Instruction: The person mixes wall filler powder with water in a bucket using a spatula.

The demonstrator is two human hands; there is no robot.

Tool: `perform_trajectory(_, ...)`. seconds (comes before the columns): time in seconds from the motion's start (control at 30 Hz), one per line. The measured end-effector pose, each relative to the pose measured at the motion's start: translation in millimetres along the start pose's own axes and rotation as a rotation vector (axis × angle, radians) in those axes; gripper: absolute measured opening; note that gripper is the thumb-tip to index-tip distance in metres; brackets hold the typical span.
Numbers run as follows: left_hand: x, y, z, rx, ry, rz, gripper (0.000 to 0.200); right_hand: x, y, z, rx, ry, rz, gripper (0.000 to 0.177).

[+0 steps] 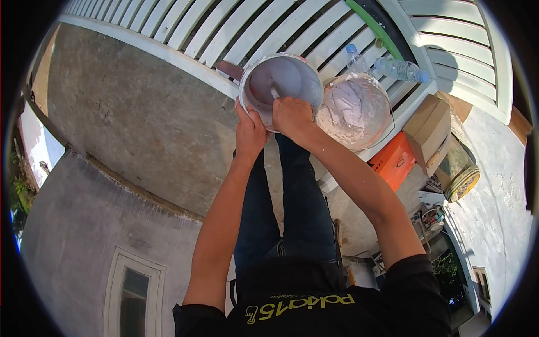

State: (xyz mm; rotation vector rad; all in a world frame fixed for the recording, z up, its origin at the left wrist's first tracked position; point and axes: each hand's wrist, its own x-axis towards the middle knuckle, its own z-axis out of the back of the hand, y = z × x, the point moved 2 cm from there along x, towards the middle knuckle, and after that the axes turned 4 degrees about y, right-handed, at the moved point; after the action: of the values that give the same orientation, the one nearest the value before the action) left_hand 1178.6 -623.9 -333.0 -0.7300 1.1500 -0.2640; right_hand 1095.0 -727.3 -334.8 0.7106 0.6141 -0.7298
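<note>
A round bucket (pixel 314 70) with greyish-purple contents (pixel 283 78) is tilted toward me at the edge of a white slatted bench (pixel 224 33). My left hand (pixel 250 132) is closed on the near left rim of this bucket. With my right hand (pixel 292 116) I grip a thin handle (pixel 274 90) that reaches into the bucket; its lower end is hard to make out. Right beside it, a second bucket (pixel 384 106) holds white powdery material and a crumpled white bag (pixel 349 101). A brown-red flat piece (pixel 229 69) sticks out left of the first bucket.
Two clear plastic bottles (pixel 356 60) (pixel 401 70) lie behind the second bucket. To the right are an orange box (pixel 394 160), a cardboard box (pixel 429 129) and a tipped yellow-rimmed bucket (pixel 465 182). Grey concrete floor (pixel 140 112) extends to the left.
</note>
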Motion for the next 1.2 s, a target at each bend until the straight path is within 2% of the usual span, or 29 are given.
perform_trajectory(0.17, 1.6, 3.2, -1.4, 0.001, 0.004, 0.022, 0.046, 9.9, 14.3, 10.4, 0.178, 0.116, -0.110, 0.023)
perform_trajectory(0.27, -1.1, 0.8, -2.2, -0.039, 0.000, 0.008, 0.045, 10.4, -3.5, 21.1, 0.168, -0.121, -0.152, 0.022)
perform_trajectory(0.37, 0.1, 3.2, -2.5, -0.040, 0.010, 0.010, 0.044, 17.7, -24.0, 36.1, 0.070, -0.204, -0.134, 0.029)
perform_trajectory(0.5, 0.2, 1.7, -1.1, -0.023, 0.009, 0.000, 0.044, 29.9, -22.9, 21.9, -0.042, -0.218, -0.042, 0.025)
perform_trajectory(0.67, 0.1, 1.6, -1.3, 0.005, -0.002, -0.002, 0.044, 5.8, 7.3, -5.6, -0.115, -0.102, 0.024, 0.014)
perform_trajectory(0.77, -0.5, 1.5, -1.6, -0.023, 0.004, -0.003, 0.045, -7.1, 3.9, 2.1, -0.150, 0.022, 0.021, 0.015)
perform_trajectory(0.87, 0.7, 1.1, -1.0, -0.049, 0.015, 0.011, 0.055, -13.5, 0.1, 10.7, -0.261, 0.039, 0.049, 0.016)
perform_trajectory(0.97, -3.2, -2.9, -1.3, -0.024, 0.000, -0.005, 0.048, -4.1, -6.9, 12.0, -0.261, -0.065, 0.096, 0.018)
perform_trajectory(1.07, -0.7, 2.2, -1.2, -0.025, 0.008, -0.023, 0.049, 7.7, -10.3, 17.5, -0.201, -0.202, 0.235, 0.027)
perform_trajectory(1.2, 0.5, 6.2, -1.3, -0.021, 0.001, -0.019, 0.051, 21.0, -17.8, 23.5, -0.255, -0.238, 0.140, 0.024)
